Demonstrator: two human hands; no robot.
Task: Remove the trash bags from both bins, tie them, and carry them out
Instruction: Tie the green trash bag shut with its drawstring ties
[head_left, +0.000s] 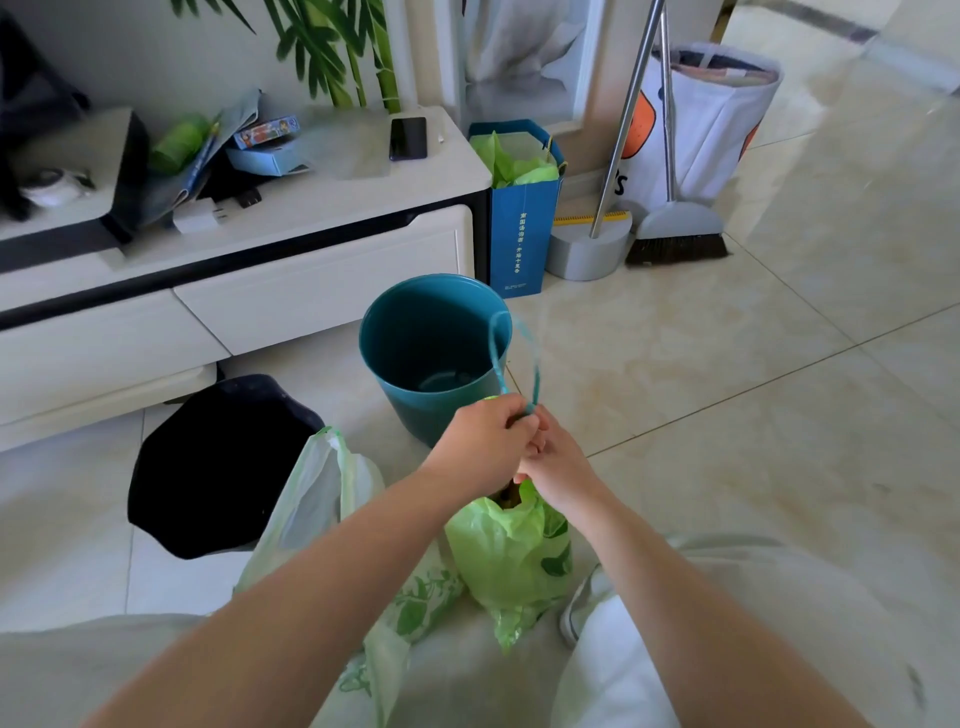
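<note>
A bright green trash bag (511, 551) stands on the floor between my knees. Its teal drawstring (514, 358) loops upward from my fingers. My left hand (485, 441) and my right hand (558, 462) meet above the bag's neck, both pinched on the drawstring. A paler green-and-white trash bag (317, 499) slumps to the left, partly under my left forearm. The teal bin (431, 358) stands bare of a liner just beyond my hands. The black bin (218, 462) sits to the left, its inside too dark to read.
A white TV cabinet (322, 280) with clutter and a phone (408, 137) runs along the back left. A blue paper bag (522, 228), a dustpan (587, 249), a broom (678, 234) and a white tote (711, 119) stand at the back. Tiled floor stretches right.
</note>
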